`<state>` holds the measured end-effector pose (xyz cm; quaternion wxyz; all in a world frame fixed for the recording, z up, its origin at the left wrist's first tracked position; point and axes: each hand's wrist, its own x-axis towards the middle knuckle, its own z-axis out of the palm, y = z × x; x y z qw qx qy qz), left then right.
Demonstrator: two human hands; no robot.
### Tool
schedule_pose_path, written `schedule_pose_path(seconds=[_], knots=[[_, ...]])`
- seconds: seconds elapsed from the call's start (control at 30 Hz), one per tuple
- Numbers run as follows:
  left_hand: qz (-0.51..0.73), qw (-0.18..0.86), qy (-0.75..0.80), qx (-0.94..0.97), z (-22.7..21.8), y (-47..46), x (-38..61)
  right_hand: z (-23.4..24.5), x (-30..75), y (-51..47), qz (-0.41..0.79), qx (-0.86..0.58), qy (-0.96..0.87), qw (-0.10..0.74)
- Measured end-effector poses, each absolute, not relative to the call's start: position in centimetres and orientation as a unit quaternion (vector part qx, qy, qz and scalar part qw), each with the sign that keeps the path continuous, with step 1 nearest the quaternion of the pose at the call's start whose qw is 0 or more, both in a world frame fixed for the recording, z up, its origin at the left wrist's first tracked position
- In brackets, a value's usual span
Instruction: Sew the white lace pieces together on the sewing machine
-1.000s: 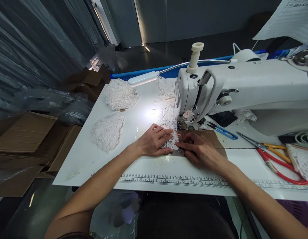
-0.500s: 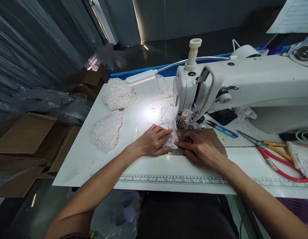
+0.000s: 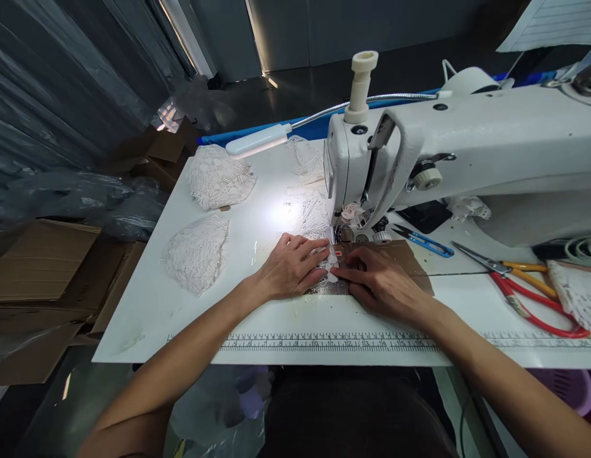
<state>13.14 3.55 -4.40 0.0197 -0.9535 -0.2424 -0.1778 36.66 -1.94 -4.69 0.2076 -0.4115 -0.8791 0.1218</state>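
Note:
My left hand lies flat with fingers stretched over a strip of white lace just in front of the sewing machine's needle area. Opposite it, my right hand rests on the brown plate beside the needle, its index fingertip touching the lace's right edge. The other fingers of that hand are curled under and partly hidden. More lace runs back from the presser foot, left of the white sewing machine. Beneath the lace is the brown plate.
Two white lace pieces lie at the table's left. Right of the machine's needle are blue thread snips and red-handled scissors. A lamp overhangs the table; a printed ruler lines the front edge. Cardboard boxes stand left.
The whole view has shifted slightly. My left fingers sit a little closer together, and both hands stay at the lace by the needle.

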Motion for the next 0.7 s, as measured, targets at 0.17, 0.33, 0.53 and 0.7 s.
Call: schedule_pose_path(seconds=[0.17,0.33,0.53,0.7], knots=[[-0.168,0.026,-0.240,-0.956,-4.4,4.0,13.3,-4.7,36.6,-2.0,0.123,-0.414,-0.880,0.198],[-0.169,0.043,-0.246,-0.953,-4.2,4.1,13.8,-4.8,36.6,-2.0,0.107,-0.418,-0.882,0.190],[-0.136,0.029,-0.263,-0.955,-3.7,5.0,14.5,-5.0,36.4,-1.4,0.080,-0.431,-0.873,0.214],[-0.149,0.012,-0.271,-0.951,-4.0,5.5,14.5,-5.0,36.1,-1.3,0.086,-0.448,-0.863,0.218]])
